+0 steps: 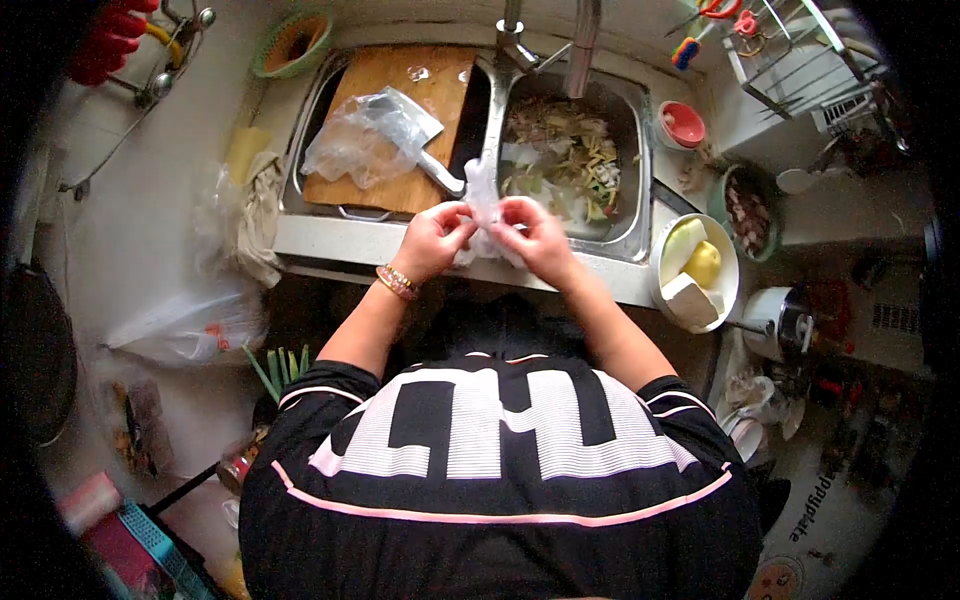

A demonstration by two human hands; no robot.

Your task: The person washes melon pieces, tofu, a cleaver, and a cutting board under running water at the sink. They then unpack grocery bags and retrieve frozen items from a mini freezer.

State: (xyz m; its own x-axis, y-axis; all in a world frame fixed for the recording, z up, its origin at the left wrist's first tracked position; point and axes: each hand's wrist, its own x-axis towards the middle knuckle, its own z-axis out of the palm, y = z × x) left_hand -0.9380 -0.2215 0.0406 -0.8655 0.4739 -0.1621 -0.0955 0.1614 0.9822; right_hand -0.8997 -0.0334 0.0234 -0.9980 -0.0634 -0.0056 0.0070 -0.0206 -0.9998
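A thin white plastic bag (484,190) is bunched between my hands in front of the divider of the double sink. My left hand (436,237) pinches its left side, with bracelets at the wrist. On the other side, the fingers of my right hand (533,238) are closed on the bag too. Just beyond my left hand, a cleaver (415,125) lies on the wooden cutting board (385,75), its handle toward me. Another crumpled clear plastic bag (345,150) rests on the board, partly against the blade. The board lies across the left basin.
Vegetable scraps (575,160) lie in the right basin (640,140) under the faucet (583,55). At right, a white bowl (735,262) holds pale and yellow produce, near a red bowl (684,124). A cloth (262,215) hangs at the counter's left.
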